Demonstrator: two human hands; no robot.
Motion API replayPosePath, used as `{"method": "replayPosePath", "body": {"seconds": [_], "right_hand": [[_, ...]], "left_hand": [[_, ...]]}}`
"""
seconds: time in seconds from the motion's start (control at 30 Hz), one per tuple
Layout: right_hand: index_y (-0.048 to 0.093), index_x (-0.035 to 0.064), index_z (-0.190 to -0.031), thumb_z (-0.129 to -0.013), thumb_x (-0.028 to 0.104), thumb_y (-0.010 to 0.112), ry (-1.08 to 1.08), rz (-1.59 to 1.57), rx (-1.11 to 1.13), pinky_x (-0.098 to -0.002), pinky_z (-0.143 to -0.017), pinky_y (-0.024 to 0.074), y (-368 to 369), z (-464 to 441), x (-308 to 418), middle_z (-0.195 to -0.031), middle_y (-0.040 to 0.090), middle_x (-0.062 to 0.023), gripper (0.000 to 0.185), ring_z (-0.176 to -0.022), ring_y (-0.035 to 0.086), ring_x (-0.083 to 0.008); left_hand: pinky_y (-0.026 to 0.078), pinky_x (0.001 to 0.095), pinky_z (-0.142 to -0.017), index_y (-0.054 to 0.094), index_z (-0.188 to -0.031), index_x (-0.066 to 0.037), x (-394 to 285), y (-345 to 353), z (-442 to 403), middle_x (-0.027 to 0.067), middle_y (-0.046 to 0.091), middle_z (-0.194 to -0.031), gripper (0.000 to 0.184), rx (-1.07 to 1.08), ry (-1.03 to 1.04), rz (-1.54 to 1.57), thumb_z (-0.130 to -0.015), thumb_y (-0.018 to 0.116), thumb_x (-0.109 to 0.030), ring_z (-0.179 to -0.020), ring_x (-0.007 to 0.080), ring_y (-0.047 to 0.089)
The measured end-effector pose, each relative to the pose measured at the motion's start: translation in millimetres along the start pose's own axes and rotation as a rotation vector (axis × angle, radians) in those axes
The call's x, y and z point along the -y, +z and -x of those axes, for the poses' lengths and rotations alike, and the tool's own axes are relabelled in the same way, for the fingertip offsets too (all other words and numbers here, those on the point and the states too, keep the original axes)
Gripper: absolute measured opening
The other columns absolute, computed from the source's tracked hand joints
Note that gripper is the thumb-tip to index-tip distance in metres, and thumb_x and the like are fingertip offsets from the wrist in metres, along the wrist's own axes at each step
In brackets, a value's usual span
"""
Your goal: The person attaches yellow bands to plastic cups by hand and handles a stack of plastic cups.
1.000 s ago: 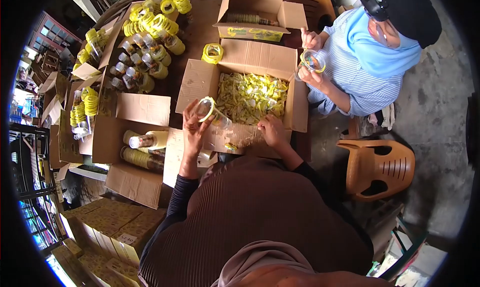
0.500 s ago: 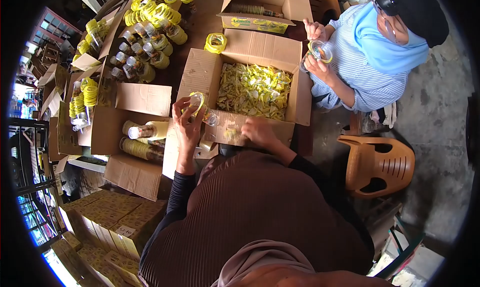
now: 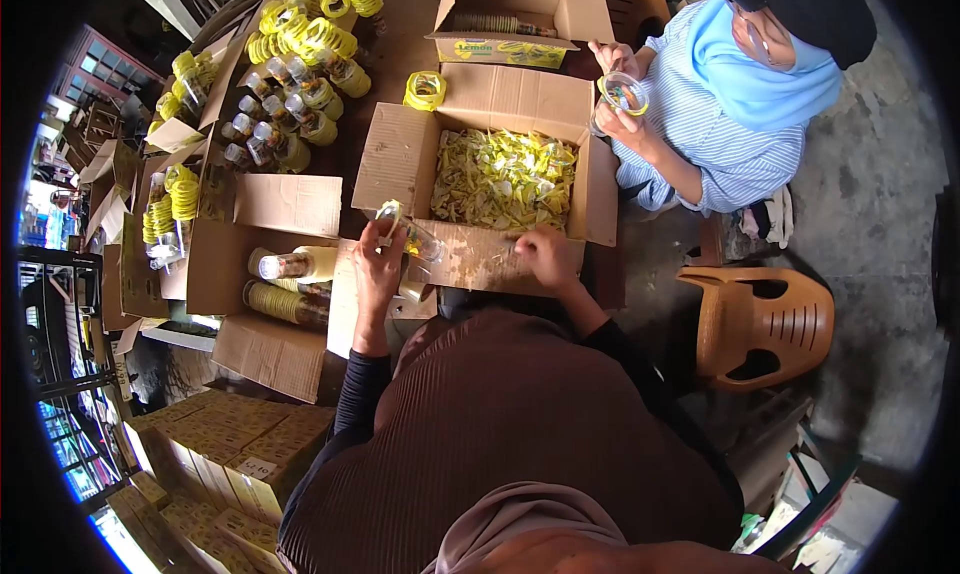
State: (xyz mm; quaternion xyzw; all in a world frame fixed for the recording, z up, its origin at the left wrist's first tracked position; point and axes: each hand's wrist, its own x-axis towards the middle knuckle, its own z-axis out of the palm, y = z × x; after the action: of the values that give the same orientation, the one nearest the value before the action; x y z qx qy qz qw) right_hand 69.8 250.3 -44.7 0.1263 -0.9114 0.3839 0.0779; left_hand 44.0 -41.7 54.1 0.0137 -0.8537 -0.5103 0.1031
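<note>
My left hand (image 3: pixel 376 266) is closed around a clear plastic cup (image 3: pixel 425 244) with a yellow rim. The cup lies tilted, its rim at my fingers and its clear end toward the box; a small yellow bit shows in it. My right hand (image 3: pixel 548 260) is held over the front flap (image 3: pixel 478 256) of an open cardboard box (image 3: pixel 393 159), fingers curled together; what they hold, if anything, is hidden. Many small yellow packets (image 3: pixel 505 179) fill that box. A stack of yellow rings (image 3: pixel 425 91) sits by its far left corner.
Across the table a person (image 3: pixel 730 104) holds a clear cup (image 3: pixel 624 94). Clear cups with dark contents (image 3: pixel 265 134) and yellow rings (image 3: pixel 310 34) crowd the far left. Another box (image 3: pixel 225 264) holds stacked cups. An orange chair (image 3: pixel 770 329) stands right; cartons (image 3: pixel 200 424) are stacked lower left.
My right hand has moved right, away from the cup, and a blurred yellow bit beside it is gone from the flap. The cup in my left hand has tipped lower and turned.
</note>
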Motion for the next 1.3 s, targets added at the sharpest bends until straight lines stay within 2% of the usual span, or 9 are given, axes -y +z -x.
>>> {"method": "replayPosePath", "body": {"seconds": [0.03,0.13,0.23,0.37,0.5,0.7,0.97,1.17,1.3], "right_hand": [[0.064,0.0059,-0.086,-0.080,0.008,0.069,0.125,0.000,-0.172,-0.0398,-0.066,0.0485,-3.2,-4.6,4.6,-0.081,0.062,-0.0109,0.008,-0.077,0.063,-0.0300],[0.062,0.0028,-0.089,-0.082,0.004,0.069,0.202,-0.178,-0.212,-0.0381,-0.064,0.0486,-13.0,-16.6,16.8,-0.081,0.060,-0.0124,0.010,-0.075,0.062,-0.0287],[0.062,0.0012,-0.093,-0.082,0.003,0.069,0.150,-0.231,-0.204,-0.0368,-0.062,0.0485,-12.4,-17.3,35.5,-0.084,0.059,-0.0135,0.013,-0.073,0.062,-0.0280],[0.065,0.0054,-0.097,-0.080,0.002,0.070,0.042,-0.201,-0.223,-0.0375,-0.066,0.0469,-15.8,-18.3,73.4,-0.084,0.057,-0.0107,0.018,-0.074,0.059,-0.0285],[0.067,0.0076,-0.095,-0.078,0.002,0.072,-0.092,-0.115,-0.315,-0.0387,-0.070,0.0453,-21.3,-22.3,105.7,-0.081,0.055,-0.0082,0.019,-0.076,0.056,-0.0274],[0.068,0.0117,-0.092,-0.073,0.004,0.075,-0.249,0.009,-0.387,-0.0339,-0.057,0.0473,-20.2,-23.0,124.2,-0.075,0.051,-0.0029,0.022,-0.066,0.055,-0.0202],[0.068,0.0136,-0.091,-0.071,0.005,0.075,-0.312,0.104,-0.416,-0.0316,-0.056,0.0472,-17.2,-28.9,125.5,-0.073,0.047,-0.0014,0.023,-0.065,0.054,-0.0177],[0.064,0.0110,-0.085,-0.071,0.006,0.076,-0.300,0.165,-0.406,-0.0322,-0.056,0.0468,-26.3,-37.9,128.4,-0.073,0.047,-0.0019,0.019,-0.067,0.055,-0.0179],[0.064,0.0095,-0.087,-0.073,0.006,0.075,-0.275,0.171,-0.402,-0.0327,-0.057,0.0473,-23.5,-45.6,124.8,-0.075,0.048,-0.0033,0.018,-0.068,0.056,-0.0195]], "left_hand": [[0.048,0.0390,-0.079,0.063,-0.093,-0.001,-0.4,1.4,0.7,0.0142,0.067,-0.087,0.014,0.023,0.016,-0.010,-0.086,0.066,-0.013,-0.083,0.0314,0.063],[0.042,0.0448,-0.094,0.062,-0.093,-0.002,7.4,6.3,3.1,0.0127,0.067,-0.088,0.014,0.062,0.068,-0.043,-0.086,0.065,-0.013,-0.084,0.0337,0.062],[0.031,0.0521,-0.107,0.061,-0.094,-0.005,10.8,12.7,9.2,0.0102,0.067,-0.090,0.014,0.147,0.171,-0.155,-0.086,0.066,-0.015,-0.085,0.0313,0.063],[0.029,0.0514,-0.108,0.058,-0.091,-0.003,2.5,21.3,20.4,0.0095,0.067,-0.089,0.013,0.158,0.278,-0.190,-0.085,0.066,-0.011,-0.085,0.0304,0.065],[0.031,0.0487,-0.109,0.061,-0.089,-0.003,-8.7,27.9,25.1,0.0082,0.068,-0.081,0.009,0.058,0.542,-0.375,-0.084,0.067,-0.007,-0.073,0.0257,0.067],[0.035,0.0462,-0.106,0.064,-0.088,-0.004,-29.4,27.9,24.8,0.0098,0.069,-0.076,0.008,0.043,0.515,-0.347,-0.082,0.068,-0.006,-0.069,0.0247,0.067],[0.042,0.0416,-0.095,0.062,-0.088,-0.003,-48.6,31.0,16.1,0.0101,0.069,-0.074,0.010,0.000,0.569,-0.319,-0.082,0.069,-0.007,-0.066,0.0260,0.067],[0.041,0.0410,-0.093,0.063,-0.090,-0.005,-60.0,37.5,8.6,0.0093,0.066,-0.066,0.008,-0.011,0.600,-0.297,-0.083,0.067,-0.005,-0.060,0.0241,0.064],[0.042,0.0402,-0.093,0.064,-0.088,-0.005,-61.3,39.7,2.4,0.0100,0.069,-0.072,0.008,0.015,0.569,-0.308,-0.082,0.069,-0.005,-0.066,0.0244,0.067]]}}
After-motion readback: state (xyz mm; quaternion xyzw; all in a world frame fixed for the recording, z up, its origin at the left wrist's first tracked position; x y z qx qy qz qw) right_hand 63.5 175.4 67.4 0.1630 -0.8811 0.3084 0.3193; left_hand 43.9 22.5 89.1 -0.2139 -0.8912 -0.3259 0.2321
